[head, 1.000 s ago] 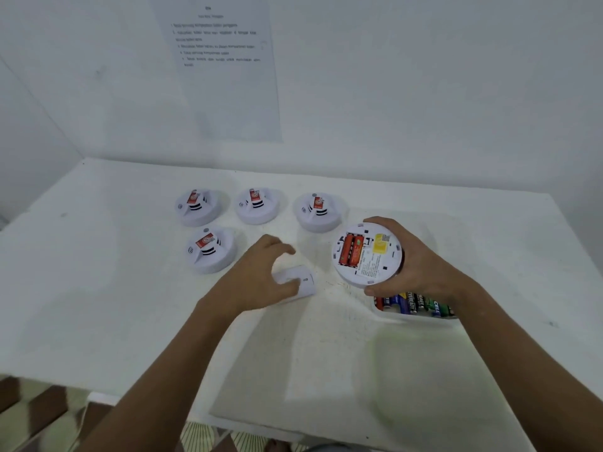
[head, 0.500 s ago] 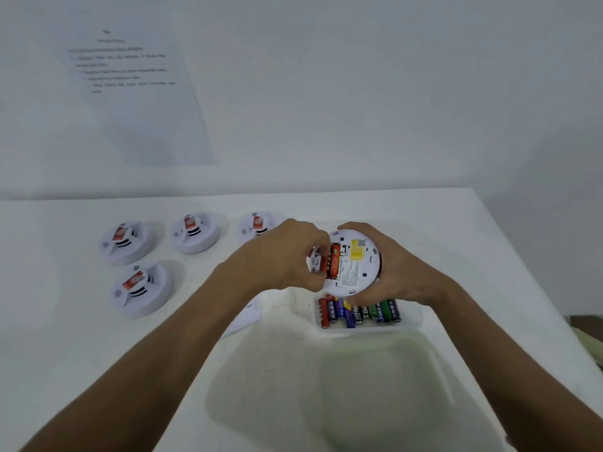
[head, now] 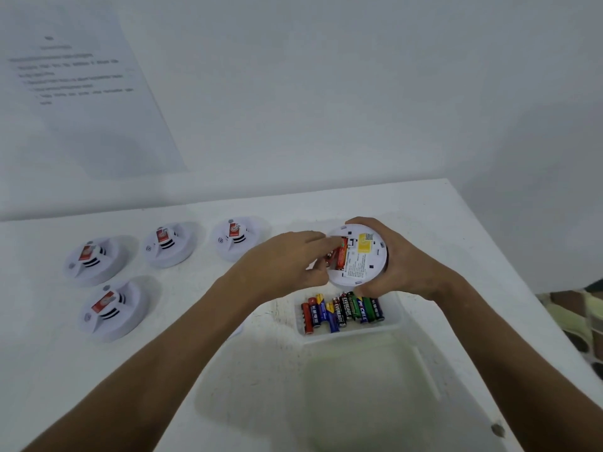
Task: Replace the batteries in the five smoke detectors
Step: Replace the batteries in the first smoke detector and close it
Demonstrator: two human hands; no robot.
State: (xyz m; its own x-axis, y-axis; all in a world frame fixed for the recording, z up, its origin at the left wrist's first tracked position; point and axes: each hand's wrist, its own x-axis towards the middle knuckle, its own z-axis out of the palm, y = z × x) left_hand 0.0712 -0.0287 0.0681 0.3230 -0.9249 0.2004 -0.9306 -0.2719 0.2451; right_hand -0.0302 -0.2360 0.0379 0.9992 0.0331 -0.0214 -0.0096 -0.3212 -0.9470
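the right hand [head: 403,265] grips an upturned smoke detector [head: 359,256] above a tray of batteries [head: 342,309]; the left hand [head: 284,265] pinches a red battery [head: 340,256] in its compartment; four other detectors [head: 107,309] sit left on the table [head: 424,203]

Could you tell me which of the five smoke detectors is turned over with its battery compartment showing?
The smoke detector held in the right hand, above the battery tray; the other four sit face-up on the table.
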